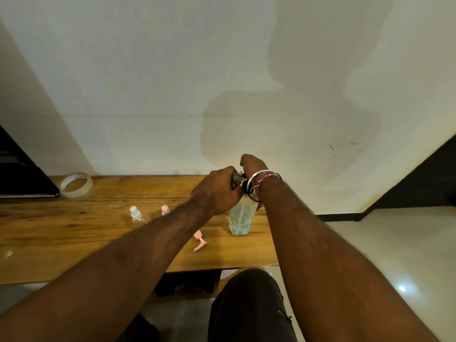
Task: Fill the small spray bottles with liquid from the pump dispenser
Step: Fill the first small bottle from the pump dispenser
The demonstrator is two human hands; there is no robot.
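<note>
Spillage is the main risk: the left hand [217, 191] holds a small clear spray bottle [237, 178] in a curled grip against the nozzle of the pump dispenser [241, 217], which stands on the bench [74, 233]. The right hand [252, 164] is on the pump head, its grip hidden. A misaligned mouth or hard press would send liquid over the fingers.
</note>
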